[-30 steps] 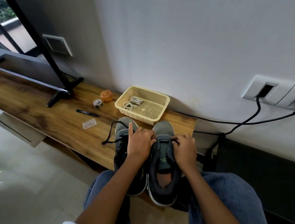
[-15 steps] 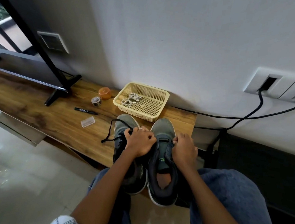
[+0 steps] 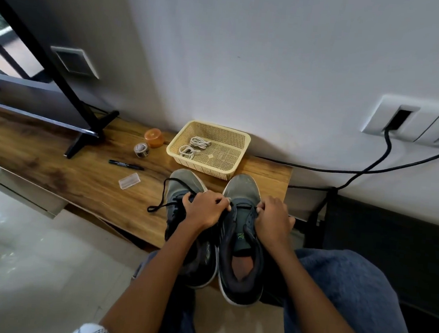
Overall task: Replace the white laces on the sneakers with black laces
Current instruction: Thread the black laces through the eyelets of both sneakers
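Nearest to me, my 2 forearms reach forward over my knees in blue jeans [image 3: 356, 290], with the pale glossy floor [image 3: 20, 249] on the left. The 2 grey sneakers stand side by side with toes toward the wall, heels overhanging the near edge of the wooden bench [image 3: 53, 170]. My left hand [image 3: 204, 208] lies across the gap between them, fingers curled tight over the lace area; I see it gripping the black lace [image 3: 166, 195], which loops out from under it to the left and trails onto the wood. My right hand [image 3: 273, 219] sits on the right side of the right sneaker [image 3: 240, 248], fingers curled and pinching at the eyelet edge near the tongue; I cannot tell whether a lace end is between the fingertips. The left sneaker [image 3: 182, 184] is mostly hidden under my left hand and wrist, only its toe and outer side showing.

Farther out on the bench, left of the shoes, lie a small clear plastic case [image 3: 129, 181] and a black marker [image 3: 125, 164]. Beyond these are a roll of tape [image 3: 141, 149] and an orange lid [image 3: 153, 137]. Just behind the toes sits a cream mesh basket [image 3: 231, 138] holding the 2 bundled white laces [image 3: 193, 146]. At the far left stands a dark screen on its stand [image 3: 88, 139]. On the wall at right, black cables [image 3: 358, 173] run from a white socket panel [image 3: 408, 119].
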